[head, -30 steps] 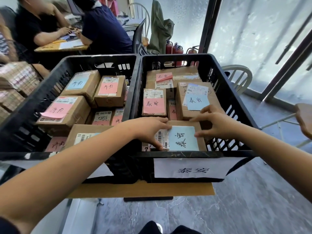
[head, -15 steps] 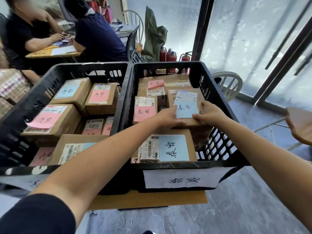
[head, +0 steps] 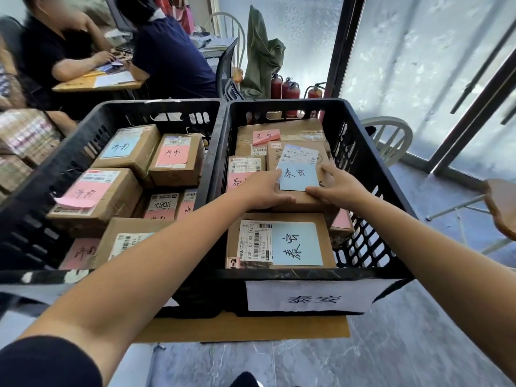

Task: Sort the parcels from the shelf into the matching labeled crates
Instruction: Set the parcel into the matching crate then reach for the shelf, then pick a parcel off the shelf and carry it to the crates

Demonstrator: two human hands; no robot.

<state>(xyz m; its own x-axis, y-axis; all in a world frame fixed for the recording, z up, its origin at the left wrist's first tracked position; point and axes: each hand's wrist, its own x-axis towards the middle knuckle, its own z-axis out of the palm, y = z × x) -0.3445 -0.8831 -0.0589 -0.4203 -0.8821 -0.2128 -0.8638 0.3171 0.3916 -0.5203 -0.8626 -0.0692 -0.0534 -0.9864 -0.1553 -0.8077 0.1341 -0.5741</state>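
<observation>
Two black crates stand side by side, the right crate (head: 360, 152) bearing a white paper label (head: 310, 297) on its front. Inside it lies a brown parcel with a blue note (head: 298, 174) in the middle. My left hand (head: 265, 188) grips that parcel's left front edge and my right hand (head: 333, 187) grips its right front edge. In front of it sits another parcel with a blue note (head: 282, 241), untouched. The left crate (head: 50, 169) holds several parcels with pink and blue notes.
Two people sit at a wooden desk (head: 95, 82) at the back left. Red fire extinguishers (head: 290, 90) and a white chair (head: 391, 135) stand behind the crates. A wooden stool (head: 499, 208) is at the right. Cardboard (head: 251, 328) lies under the crates.
Both hands left the front blue-note parcel and moved farther into the right crate, taking hold of the middle blue-note parcel. The camera came closer.
</observation>
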